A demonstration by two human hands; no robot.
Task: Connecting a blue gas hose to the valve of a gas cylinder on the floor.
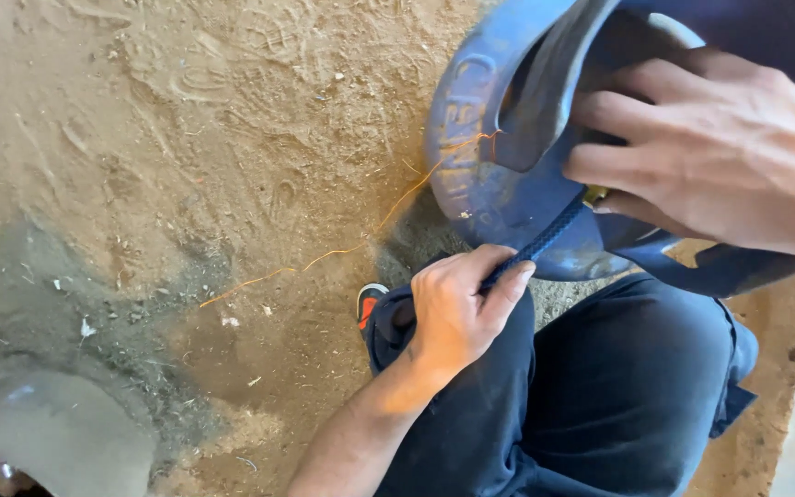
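Right hand (720, 156) nearest the lens, upper right: fingers curled loosely over the inner edge of a blue rubber tyre (480, 166), fingertips hooked into its hollow; not a full fist, but closed enough to steady the tyre. The tyre is held tilted above the person's lap, its sidewall facing the camera, its lower edge just above the left hand. Left hand (457, 313) below it, over the left knee: thumb and fingers pinched tight on a dark blue cord (545, 241) that runs taut up and to the right toward the tyre's lower rim. A wider dark strap (720, 267) loops under the right hand; where it ends is out of view. Progress, as a judgement: the cord looks drawn through or against the tyre and under tension, so work on it is under way; no knot or finished fastening is visible, so it reads as mid-step. Markings: raised moulded lettering arcs along the tyre sidewall, same blue as the rubber, dusted with soil. No packages or signs visible. A thin orange thread (324, 256) trails from the tyre across the earth floor (186, 138). Dark trousers (600, 396) fill the lower right; an orange-tipped shoe (370, 299) peeks out beside the knee. Grey rounded object (48, 433) lower left, unidentifiable.
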